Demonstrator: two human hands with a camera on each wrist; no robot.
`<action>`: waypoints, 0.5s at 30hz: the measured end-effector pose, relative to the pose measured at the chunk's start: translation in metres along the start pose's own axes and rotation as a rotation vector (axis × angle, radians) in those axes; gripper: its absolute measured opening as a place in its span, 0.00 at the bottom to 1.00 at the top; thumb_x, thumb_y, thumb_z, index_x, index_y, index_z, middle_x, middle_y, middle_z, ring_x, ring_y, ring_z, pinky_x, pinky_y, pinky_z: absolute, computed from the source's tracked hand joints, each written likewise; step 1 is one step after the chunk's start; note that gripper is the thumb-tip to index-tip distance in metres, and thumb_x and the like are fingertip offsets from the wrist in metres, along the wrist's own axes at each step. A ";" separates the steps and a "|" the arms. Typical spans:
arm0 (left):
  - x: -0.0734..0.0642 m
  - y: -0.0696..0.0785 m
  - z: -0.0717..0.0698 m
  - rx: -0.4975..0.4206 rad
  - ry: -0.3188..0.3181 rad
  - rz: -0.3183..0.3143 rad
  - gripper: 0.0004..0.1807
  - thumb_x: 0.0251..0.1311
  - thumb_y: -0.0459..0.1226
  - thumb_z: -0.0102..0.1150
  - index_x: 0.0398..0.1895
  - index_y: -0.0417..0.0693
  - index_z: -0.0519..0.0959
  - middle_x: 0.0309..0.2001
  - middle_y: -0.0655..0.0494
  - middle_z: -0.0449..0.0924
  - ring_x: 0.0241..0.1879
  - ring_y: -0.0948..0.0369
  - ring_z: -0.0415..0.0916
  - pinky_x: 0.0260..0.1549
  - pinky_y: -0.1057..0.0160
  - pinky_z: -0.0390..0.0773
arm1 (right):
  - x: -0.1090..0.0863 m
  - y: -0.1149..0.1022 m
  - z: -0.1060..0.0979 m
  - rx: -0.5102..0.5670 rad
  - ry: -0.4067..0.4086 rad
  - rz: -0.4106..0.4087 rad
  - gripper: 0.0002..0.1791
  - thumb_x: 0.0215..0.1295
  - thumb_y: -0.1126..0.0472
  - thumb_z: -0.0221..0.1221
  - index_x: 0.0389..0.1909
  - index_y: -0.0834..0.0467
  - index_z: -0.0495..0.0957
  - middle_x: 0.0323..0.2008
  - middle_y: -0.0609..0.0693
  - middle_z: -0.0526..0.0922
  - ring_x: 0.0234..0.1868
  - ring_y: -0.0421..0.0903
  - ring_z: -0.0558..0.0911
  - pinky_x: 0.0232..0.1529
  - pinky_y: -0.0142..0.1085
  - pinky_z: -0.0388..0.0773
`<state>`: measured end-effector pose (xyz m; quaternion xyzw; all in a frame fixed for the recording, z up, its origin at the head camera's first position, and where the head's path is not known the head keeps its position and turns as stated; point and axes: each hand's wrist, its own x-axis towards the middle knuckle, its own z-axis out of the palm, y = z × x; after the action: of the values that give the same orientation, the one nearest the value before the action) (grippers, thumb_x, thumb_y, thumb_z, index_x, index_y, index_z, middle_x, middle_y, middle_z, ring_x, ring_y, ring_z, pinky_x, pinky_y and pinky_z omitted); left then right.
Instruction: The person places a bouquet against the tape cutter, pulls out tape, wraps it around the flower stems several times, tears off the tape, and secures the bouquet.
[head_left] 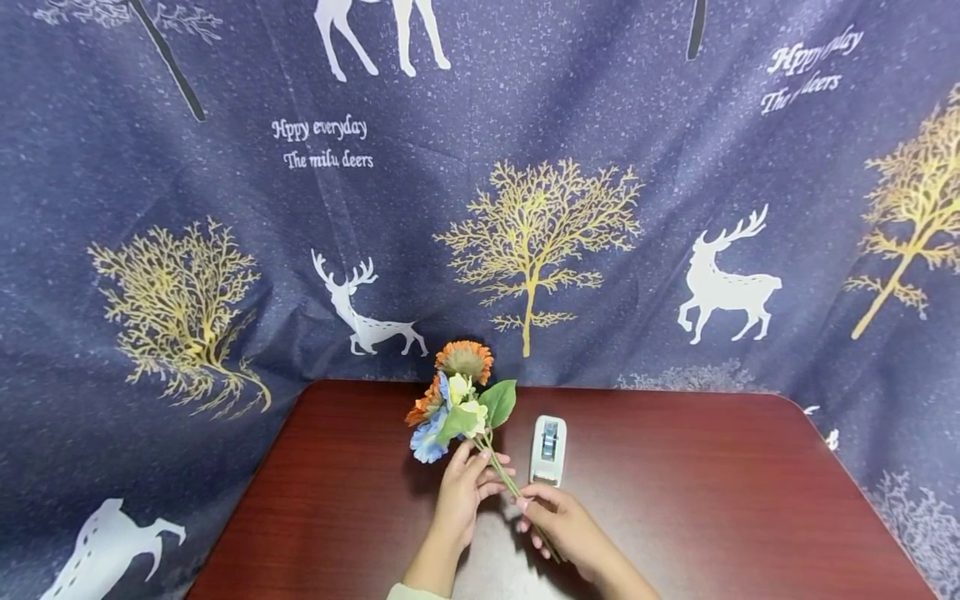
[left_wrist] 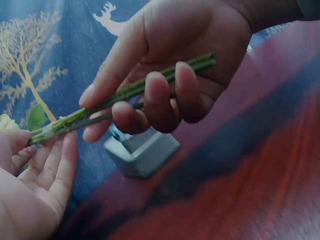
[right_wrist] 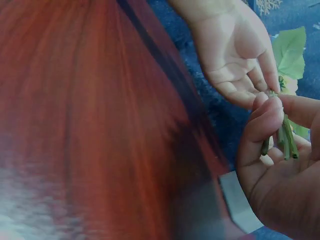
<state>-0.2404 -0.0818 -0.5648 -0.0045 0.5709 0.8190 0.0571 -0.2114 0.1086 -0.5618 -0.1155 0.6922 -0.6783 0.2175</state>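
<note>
A bunch of artificial flowers (head_left: pixel 463 408), orange, blue and pale yellow with green leaves, is held tilted over the table, blooms to the upper left. Just below the blooms, my left hand (head_left: pixel 459 500) pinches the stems between thumb and fingers. My right hand (head_left: pixel 561 523) grips the lower stems (left_wrist: pixel 122 94), its fingers curled round them and the cut ends poking out past the palm. A translucent band (left_wrist: pixel 47 131) that looks like clear tape wraps the stems by the left fingertips. Just beyond the right hand stands a white tape dispenser (head_left: pixel 549 450).
The dark red wooden table (head_left: pixel 675 467) has rounded far corners. Directly behind it hangs a blue cloth (head_left: pixel 420 208) printed with deer and golden trees.
</note>
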 end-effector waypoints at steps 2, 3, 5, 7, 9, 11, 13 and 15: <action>0.000 -0.006 -0.004 -0.003 0.010 -0.014 0.29 0.74 0.41 0.51 0.72 0.37 0.61 0.46 0.44 0.85 0.42 0.54 0.86 0.43 0.57 0.86 | 0.000 0.006 -0.001 0.028 -0.021 0.017 0.23 0.73 0.55 0.57 0.56 0.71 0.73 0.29 0.48 0.80 0.20 0.35 0.74 0.20 0.26 0.73; 0.001 -0.010 -0.005 -0.007 0.018 -0.020 0.29 0.74 0.40 0.51 0.72 0.36 0.61 0.46 0.43 0.85 0.40 0.55 0.86 0.42 0.57 0.86 | 0.001 0.009 -0.001 0.043 -0.030 0.026 0.23 0.73 0.56 0.57 0.56 0.72 0.72 0.29 0.46 0.80 0.21 0.35 0.74 0.21 0.27 0.74; 0.003 -0.015 -0.009 -0.017 0.036 -0.028 0.28 0.73 0.39 0.53 0.71 0.35 0.63 0.45 0.43 0.84 0.38 0.57 0.84 0.41 0.58 0.86 | 0.002 0.014 -0.001 0.072 -0.046 0.042 0.24 0.73 0.56 0.57 0.56 0.74 0.71 0.29 0.45 0.79 0.22 0.35 0.75 0.23 0.27 0.76; 0.004 -0.019 -0.011 -0.031 0.056 -0.033 0.28 0.72 0.38 0.54 0.70 0.36 0.65 0.43 0.46 0.84 0.37 0.59 0.83 0.40 0.60 0.85 | 0.003 0.019 -0.002 0.105 -0.062 0.057 0.25 0.73 0.56 0.56 0.56 0.75 0.69 0.29 0.45 0.78 0.24 0.35 0.75 0.26 0.28 0.78; 0.005 -0.023 -0.013 -0.043 0.076 -0.033 0.26 0.71 0.37 0.55 0.68 0.35 0.66 0.43 0.46 0.84 0.36 0.60 0.82 0.39 0.60 0.85 | 0.004 0.022 -0.002 0.135 -0.074 0.070 0.26 0.74 0.56 0.56 0.57 0.76 0.68 0.30 0.45 0.78 0.25 0.36 0.75 0.29 0.30 0.80; 0.006 -0.025 -0.014 -0.042 0.089 -0.031 0.26 0.70 0.37 0.56 0.68 0.36 0.67 0.43 0.47 0.83 0.36 0.61 0.81 0.39 0.61 0.85 | 0.005 0.025 -0.003 0.153 -0.075 0.078 0.27 0.74 0.55 0.55 0.58 0.76 0.68 0.30 0.45 0.78 0.25 0.36 0.76 0.30 0.31 0.82; 0.006 -0.027 -0.014 -0.043 0.102 -0.029 0.27 0.70 0.37 0.57 0.68 0.36 0.66 0.43 0.47 0.83 0.36 0.60 0.81 0.39 0.62 0.85 | 0.006 0.027 -0.003 0.163 -0.071 0.082 0.27 0.74 0.55 0.55 0.58 0.75 0.69 0.30 0.45 0.78 0.25 0.36 0.76 0.31 0.33 0.84; 0.006 -0.028 -0.015 -0.038 0.114 -0.027 0.28 0.69 0.37 0.58 0.69 0.36 0.65 0.43 0.47 0.83 0.36 0.61 0.81 0.38 0.63 0.84 | 0.007 0.029 -0.003 0.166 -0.068 0.085 0.26 0.74 0.55 0.55 0.59 0.75 0.69 0.31 0.46 0.79 0.25 0.36 0.78 0.32 0.34 0.85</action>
<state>-0.2448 -0.0857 -0.5967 -0.0599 0.5576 0.8272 0.0356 -0.2150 0.1102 -0.5916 -0.0908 0.6301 -0.7193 0.2782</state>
